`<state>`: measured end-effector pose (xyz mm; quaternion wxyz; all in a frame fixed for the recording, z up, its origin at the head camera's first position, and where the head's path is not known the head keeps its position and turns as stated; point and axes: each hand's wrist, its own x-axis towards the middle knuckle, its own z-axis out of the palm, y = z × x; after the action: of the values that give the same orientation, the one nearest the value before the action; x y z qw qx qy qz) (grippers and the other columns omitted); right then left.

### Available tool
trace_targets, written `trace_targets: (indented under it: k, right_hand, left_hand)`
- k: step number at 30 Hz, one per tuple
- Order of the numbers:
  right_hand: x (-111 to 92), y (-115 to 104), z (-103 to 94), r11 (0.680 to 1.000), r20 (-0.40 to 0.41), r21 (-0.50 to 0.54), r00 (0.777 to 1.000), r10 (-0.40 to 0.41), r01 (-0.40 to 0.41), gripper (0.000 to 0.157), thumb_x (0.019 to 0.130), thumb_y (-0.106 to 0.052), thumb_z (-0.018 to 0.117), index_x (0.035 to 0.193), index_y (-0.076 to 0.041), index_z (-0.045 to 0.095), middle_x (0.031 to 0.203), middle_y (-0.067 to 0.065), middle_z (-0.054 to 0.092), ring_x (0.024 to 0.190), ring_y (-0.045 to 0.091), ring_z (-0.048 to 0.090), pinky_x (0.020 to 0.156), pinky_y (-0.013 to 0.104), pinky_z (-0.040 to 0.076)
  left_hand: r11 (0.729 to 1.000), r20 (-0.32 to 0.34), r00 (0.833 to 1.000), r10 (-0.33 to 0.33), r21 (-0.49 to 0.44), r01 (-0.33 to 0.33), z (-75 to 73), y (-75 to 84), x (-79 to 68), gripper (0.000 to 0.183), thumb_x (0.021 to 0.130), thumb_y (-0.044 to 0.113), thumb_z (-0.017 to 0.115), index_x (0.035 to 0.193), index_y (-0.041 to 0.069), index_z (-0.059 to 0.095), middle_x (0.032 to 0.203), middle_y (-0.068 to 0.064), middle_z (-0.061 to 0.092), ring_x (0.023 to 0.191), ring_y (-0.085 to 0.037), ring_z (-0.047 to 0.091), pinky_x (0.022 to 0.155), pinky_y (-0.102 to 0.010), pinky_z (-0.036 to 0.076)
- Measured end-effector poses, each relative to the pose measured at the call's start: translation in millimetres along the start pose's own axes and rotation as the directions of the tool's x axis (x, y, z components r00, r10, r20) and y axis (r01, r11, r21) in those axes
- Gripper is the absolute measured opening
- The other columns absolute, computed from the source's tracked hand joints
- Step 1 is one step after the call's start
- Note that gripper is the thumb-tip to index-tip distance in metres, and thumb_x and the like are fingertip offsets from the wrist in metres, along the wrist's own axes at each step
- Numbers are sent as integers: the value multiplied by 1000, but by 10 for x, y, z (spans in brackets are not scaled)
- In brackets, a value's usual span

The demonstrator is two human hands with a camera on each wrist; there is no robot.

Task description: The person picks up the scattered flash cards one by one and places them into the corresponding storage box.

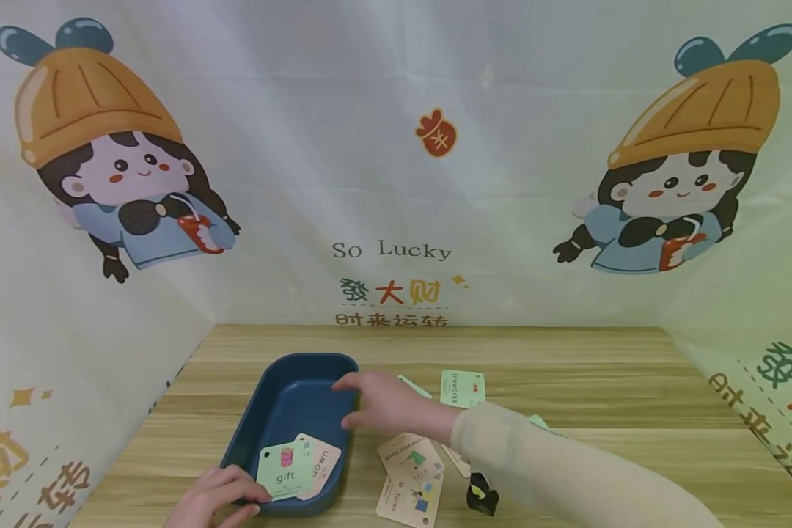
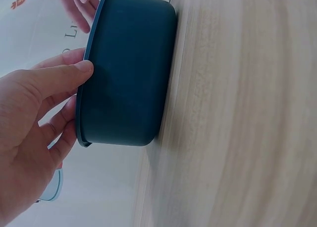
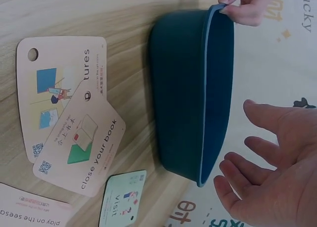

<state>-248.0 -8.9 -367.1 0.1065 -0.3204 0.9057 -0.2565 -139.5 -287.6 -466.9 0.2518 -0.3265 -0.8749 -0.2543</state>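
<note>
A dark blue plastic tray (image 1: 303, 407) with rounded corners stands on the table at centre left. My left hand (image 1: 216, 499) pinches its near rim, thumb outside and fingers over the edge in the left wrist view. Inside the tray's near end lie a green "gift" card (image 1: 284, 480) and, partly beneath it, a pink card (image 1: 325, 463) ending in "own". My right hand (image 1: 381, 402) hovers at the tray's right rim, fingers spread and holding nothing. In the right wrist view its fingers (image 3: 247, 170) are apart from the tray wall (image 3: 178, 98).
Right of the tray lie a pink "close your book" card (image 3: 81, 143) overlapping a "tures" card (image 3: 59, 88), a green "Visit" card (image 3: 123, 200) and a green "fireworks" card (image 1: 460, 387). A small black and yellow object (image 1: 482, 495) sits near the right sleeve. A printed curtain (image 1: 396, 183) surrounds the table.
</note>
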Motion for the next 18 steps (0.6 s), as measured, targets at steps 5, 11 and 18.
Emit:
trace_targets:
  k: [5,11,18]
  right_hand:
    - [13,26,-51,1000,-32,-5,999,-26,26,55,86,-26,77,137,-16,57,139,1,61,123,18,60,105,33,47]
    - [15,67,-105,999,-54,13,998,-39,40,57,86,-25,77,138,-15,56,141,2,59,132,21,54,108,35,45]
    - [-10,138,-131,999,-66,-5,997,-38,38,61,85,-27,78,140,-14,55,142,3,58,132,22,54,109,38,44]
  left_hand:
    - [1000,-2,1000,-17,13,17,-8,14,3,44,64,-2,84,90,31,71,88,22,61,76,5,44,65,-10,32]
    - [999,-2,999,-36,28,37,-21,34,5,45,64,-3,84,89,32,70,88,25,59,76,6,44,64,-10,32]
    - [999,0,1000,-30,22,30,-19,17,-1,45,64,-2,83,90,32,71,87,23,60,76,6,44,64,-10,32]
